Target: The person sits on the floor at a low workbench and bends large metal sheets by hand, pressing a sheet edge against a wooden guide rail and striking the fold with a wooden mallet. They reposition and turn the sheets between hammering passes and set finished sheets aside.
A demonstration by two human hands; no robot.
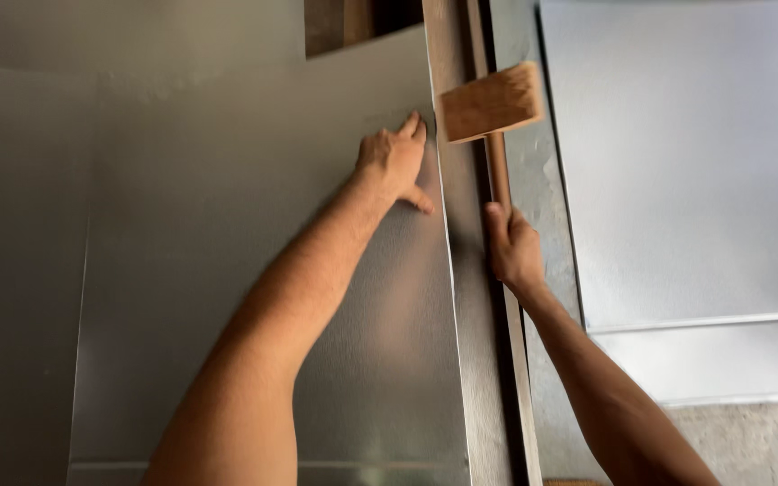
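My left hand (395, 160) lies flat, fingers spread, on a large grey metal sheet (227, 270) close to its right edge. My right hand (513, 247) is closed around the handle of a wooden mallet (491, 102). The mallet's blocky head hangs blurred just above the sheet's folded right edge, over a dark metal bar (474, 297) that runs along under that edge.
Another metal sheet (686, 162) lies flat to the right, lower down, with a bent front lip. Bare concrete floor (749, 441) shows at the bottom right. A dark gap with wooden pieces (353, 20) opens at the top beyond the sheet's notched corner.
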